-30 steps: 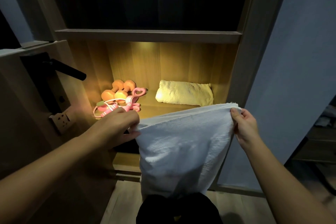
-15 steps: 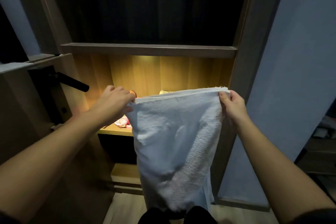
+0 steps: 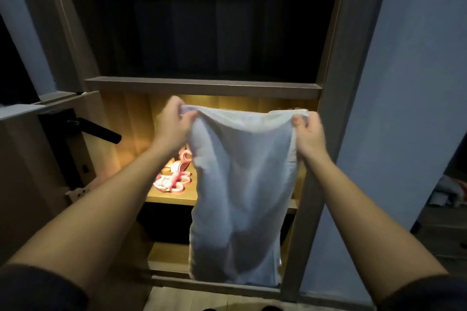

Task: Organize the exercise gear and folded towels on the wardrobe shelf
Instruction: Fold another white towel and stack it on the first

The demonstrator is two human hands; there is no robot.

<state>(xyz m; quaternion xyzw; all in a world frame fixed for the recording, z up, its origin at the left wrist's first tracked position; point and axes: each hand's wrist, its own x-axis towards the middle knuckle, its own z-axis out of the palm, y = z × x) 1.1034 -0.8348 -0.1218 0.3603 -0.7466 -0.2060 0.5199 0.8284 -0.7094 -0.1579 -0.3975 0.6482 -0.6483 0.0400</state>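
Observation:
A white towel (image 3: 240, 184) hangs full length in front of the lit wardrobe shelf (image 3: 171, 197). My left hand (image 3: 174, 121) pinches its top left corner and my right hand (image 3: 307, 131) pinches its top right corner, both held up just under the shelf's top board. A pink jump rope (image 3: 173, 180) lies coiled at the shelf's left, partly behind my left forearm. The towel hides the dumbbells and the yellow towel seen earlier.
A dark compartment (image 3: 207, 20) sits above the lit shelf. An open door with a black lever handle (image 3: 98, 131) stands at the left. The wardrobe's right post (image 3: 328, 98) and a blue wall (image 3: 404, 108) are at the right. Clutter lies low at far right.
Both hands have raised the white towel higher, so it now hangs stretched in front of the shelf and covers the yellow towel and dumbbells. The view has tilted downward.

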